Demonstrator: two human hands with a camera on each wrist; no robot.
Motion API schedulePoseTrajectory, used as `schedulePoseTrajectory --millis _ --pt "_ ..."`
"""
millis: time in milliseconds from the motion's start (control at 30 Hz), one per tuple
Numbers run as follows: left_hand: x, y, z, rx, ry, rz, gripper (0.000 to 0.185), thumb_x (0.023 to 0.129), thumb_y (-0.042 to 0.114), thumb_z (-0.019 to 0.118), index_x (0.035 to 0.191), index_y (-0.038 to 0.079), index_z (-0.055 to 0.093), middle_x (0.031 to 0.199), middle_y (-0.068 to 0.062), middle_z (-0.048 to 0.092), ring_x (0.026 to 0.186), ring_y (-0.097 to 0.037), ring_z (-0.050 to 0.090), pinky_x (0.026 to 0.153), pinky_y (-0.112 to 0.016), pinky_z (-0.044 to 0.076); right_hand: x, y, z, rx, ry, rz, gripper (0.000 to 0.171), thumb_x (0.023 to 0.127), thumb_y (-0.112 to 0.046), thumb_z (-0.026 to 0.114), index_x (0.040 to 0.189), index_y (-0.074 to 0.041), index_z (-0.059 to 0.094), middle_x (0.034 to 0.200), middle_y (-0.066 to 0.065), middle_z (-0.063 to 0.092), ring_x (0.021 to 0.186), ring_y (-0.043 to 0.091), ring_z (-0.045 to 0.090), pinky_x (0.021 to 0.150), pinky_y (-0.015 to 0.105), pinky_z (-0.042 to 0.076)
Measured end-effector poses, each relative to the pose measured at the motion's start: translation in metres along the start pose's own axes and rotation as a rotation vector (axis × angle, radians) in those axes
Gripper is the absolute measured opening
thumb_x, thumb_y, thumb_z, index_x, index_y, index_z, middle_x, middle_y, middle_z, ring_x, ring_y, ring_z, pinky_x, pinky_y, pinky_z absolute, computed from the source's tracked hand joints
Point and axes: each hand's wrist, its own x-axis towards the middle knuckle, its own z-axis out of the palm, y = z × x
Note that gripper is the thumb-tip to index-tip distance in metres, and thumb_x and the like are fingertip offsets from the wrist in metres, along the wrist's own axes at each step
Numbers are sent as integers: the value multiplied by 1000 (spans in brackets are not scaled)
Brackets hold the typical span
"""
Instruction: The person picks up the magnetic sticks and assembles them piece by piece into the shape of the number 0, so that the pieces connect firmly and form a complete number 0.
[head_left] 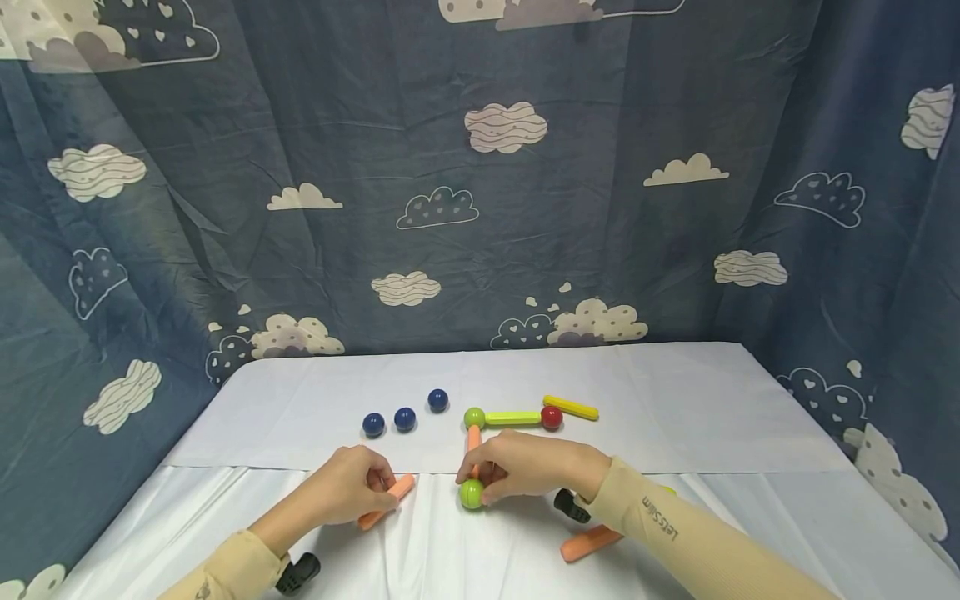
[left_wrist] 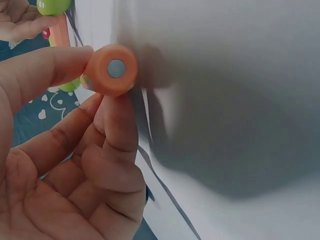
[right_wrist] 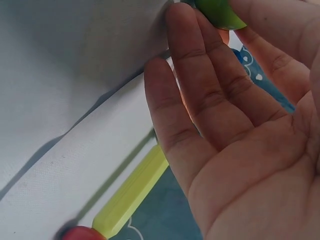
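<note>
Head view: the left hand pinches an orange stick over the white counter; the right hand pinches a green ball at the near end of a second orange stick (three blue balls sit farther back, leftward).

head view: evenly lit | wrist views: dimmer, soft-edged grey shadows on white cloth
</note>
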Motion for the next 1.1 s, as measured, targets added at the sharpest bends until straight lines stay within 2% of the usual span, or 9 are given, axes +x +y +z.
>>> schedulePoseTrajectory --millis 167,300,400,600,767,1100 --pt "-4 4 3 -55 -32 -12 18 83 18 91 83 15 73 69 3 60 65 -12 53 56 -24 40 1 1 0 -14 5 -11 35 95 -9 81 130 -16 75 98 -6 75 79 -1 56 80 18 52" --pt "-8 6 6 -101 -69 25 16 84 18 89 83 15 74 69 5 62 61 -11 55 53 -22 40 2 3 1 -17 9 -5 35 95 -10 81 129 -16 75 97 -7 74 79 -1 56 79 18 52" --pt "-10 7 10 -147 -99 26 14 84 19 89 84 15 75 70 5 65 59 -9 55 53 -23 42 4 3 0 -9 8 12 34 96 -11 81 129 -17 75 97 -8 74 80 -1 58 80 18 52" --pt "-18 14 20 -292 -154 -5 16 86 19 89 85 13 74 66 5 66 51 -7 55 49 -23 47 5 5 1 5 6 25 34 96 -11 81 129 -18 76 97 -9 74 81 -1 58 81 19 53" --pt "-22 18 30 -407 -189 -3 17 87 19 89 85 10 74 65 3 69 53 -8 62 51 -23 53 6 4 0 2 5 22 33 96 -11 80 129 -17 76 95 -10 73 79 -1 57 79 18 52" --pt "-18 27 52 -646 -295 -48 17 90 16 85 88 5 73 70 -4 76 58 -8 70 57 -19 58 7 5 2 17 18 13 33 96 -12 80 128 -17 76 94 -11 73 79 -2 58 80 18 53"
